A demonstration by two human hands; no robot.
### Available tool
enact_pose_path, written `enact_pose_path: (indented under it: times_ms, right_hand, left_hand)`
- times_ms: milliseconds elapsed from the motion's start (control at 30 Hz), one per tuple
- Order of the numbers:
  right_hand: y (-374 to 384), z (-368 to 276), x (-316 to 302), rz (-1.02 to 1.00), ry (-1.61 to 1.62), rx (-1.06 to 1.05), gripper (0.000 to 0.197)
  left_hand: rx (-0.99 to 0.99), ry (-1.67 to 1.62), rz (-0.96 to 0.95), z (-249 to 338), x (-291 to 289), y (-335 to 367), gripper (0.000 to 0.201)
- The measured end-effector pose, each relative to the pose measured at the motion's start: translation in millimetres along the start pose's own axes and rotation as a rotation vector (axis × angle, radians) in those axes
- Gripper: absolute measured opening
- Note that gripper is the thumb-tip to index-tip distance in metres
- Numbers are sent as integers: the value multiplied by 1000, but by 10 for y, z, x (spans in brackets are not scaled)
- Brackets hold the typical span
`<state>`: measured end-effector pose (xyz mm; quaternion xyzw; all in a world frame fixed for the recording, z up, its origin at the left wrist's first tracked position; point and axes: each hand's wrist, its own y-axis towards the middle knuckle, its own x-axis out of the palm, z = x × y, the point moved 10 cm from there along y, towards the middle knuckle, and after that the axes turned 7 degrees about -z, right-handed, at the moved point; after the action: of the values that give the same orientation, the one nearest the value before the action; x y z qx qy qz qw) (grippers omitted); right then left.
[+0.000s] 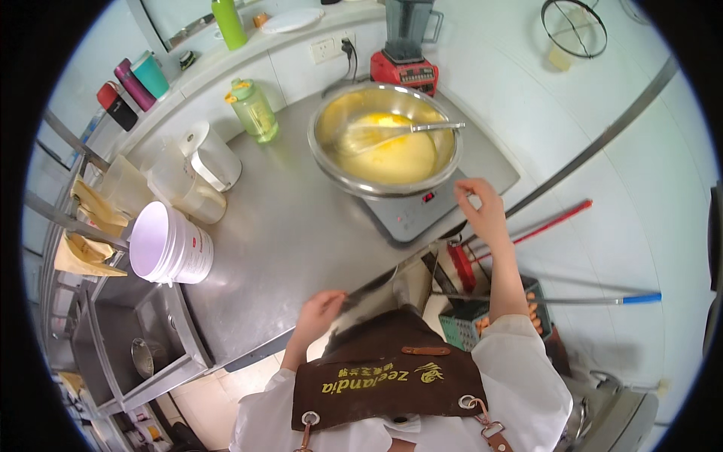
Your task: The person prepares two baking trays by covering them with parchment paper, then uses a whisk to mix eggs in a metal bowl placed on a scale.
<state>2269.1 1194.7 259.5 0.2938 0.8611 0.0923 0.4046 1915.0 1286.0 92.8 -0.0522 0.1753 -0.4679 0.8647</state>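
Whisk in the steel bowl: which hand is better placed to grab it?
Probably right. The right hand hovers by the bowl, near the whisk handle. The left hand is at the counter's near edge.

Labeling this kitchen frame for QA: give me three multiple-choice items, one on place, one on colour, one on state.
1. Where does the steel bowl stand?
A. on the cooktop
B. in the sink
C. on the floor

2. What colour is the blender base?
A. blue
B. red
C. white

3. How does the white bucket stand?
A. upright
B. upside down
C. on its side

Key:
1 A, the bowl sits on the flat cooktop by the right hand.
2 B, the base behind the bowl is red.
3 C, its open mouth faces sideways on the counter.
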Motion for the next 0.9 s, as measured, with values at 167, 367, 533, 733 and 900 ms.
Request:
enact_pose_path:
  times_ms: [167, 367, 533, 733, 900]
  right_hand:
    - [1018, 965, -197, 206, -417, -177, 31]
    - [1718, 1930, 317, -308, -247, -27, 36]
    - [2058, 1278, 41, -366, 381, -41, 25]
    - [2174, 739, 410, 145, 1306, -128, 13]
    - [2283, 992, 330, 254, 1482, 91, 44]
  left_hand:
    - [114, -157, 82, 321, 140, 837, 26]
    - [135, -256, 454, 693, -284, 1439, 35]
    - [76, -245, 595, 689, -583, 1799, 38]
    - [22, -249, 702, 644, -697, 1999, 41]
    - [-1, -264, 711, 697, -737, 1915, 51]
